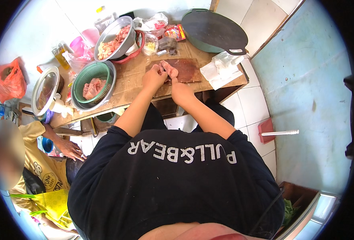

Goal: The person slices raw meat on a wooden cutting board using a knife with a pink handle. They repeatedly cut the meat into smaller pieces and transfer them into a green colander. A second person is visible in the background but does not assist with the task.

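Observation:
My left hand grips a piece of raw meat, probably chicken, at the left part of a wooden cutting board. Close beside it, my right hand is closed around a knife, its index finger stretched forward toward the meat. Only a dark bit of the blade shows between the hands; the handle is hidden in my fist. Left of the board, a green plastic colander with larger raw meat pieces sits inside a grey basin. Behind it, a tilted grey bowl holds cut raw meat.
A large dark-lidded pot stands at the table's back right, near white paper. Small bags and a container of chopped pale pieces lie behind the board. A glass-lidded pan is far left. Another person sits at my left.

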`<act>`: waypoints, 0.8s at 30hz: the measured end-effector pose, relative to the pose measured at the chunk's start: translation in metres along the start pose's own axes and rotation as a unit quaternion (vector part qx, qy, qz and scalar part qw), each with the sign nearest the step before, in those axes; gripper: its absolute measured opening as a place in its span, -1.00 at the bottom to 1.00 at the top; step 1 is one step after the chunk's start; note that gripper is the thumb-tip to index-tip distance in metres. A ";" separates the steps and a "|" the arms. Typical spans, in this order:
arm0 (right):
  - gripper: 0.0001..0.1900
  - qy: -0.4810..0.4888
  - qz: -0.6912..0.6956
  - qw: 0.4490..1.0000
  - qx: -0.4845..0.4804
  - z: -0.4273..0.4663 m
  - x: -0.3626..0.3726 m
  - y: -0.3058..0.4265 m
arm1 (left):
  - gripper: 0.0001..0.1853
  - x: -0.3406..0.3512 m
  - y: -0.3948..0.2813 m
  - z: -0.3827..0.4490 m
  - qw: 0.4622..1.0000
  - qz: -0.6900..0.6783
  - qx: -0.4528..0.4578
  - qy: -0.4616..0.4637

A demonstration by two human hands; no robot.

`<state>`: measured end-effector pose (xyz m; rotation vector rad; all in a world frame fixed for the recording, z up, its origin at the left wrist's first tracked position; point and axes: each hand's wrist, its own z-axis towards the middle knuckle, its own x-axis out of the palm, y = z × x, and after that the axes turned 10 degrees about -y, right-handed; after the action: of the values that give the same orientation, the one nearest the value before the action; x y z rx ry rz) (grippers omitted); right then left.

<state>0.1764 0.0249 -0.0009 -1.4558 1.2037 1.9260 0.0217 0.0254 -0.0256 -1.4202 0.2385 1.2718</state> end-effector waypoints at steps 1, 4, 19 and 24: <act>-0.68 -0.009 0.001 1.000 -0.001 0.001 0.000 0.001 | -0.62 0.002 0.001 0.000 1.000 -0.006 -0.009 -0.002; -0.73 -0.010 -0.021 1.000 0.006 0.011 -0.003 0.002 | -0.64 0.003 0.004 0.003 0.999 -0.021 -0.028 -0.014; -0.67 0.150 0.053 0.983 0.087 0.001 -0.068 -0.010 | -0.62 -0.022 0.026 0.008 0.998 -0.032 0.003 0.062; -0.66 0.027 0.009 1.000 0.003 0.018 -0.049 -0.001 | -0.52 -0.010 0.022 0.004 0.996 -0.015 0.014 -0.082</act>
<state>0.1848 0.0476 0.0453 -1.5074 1.2491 1.9056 -0.0004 0.0167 -0.0298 -1.2829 0.1227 1.3468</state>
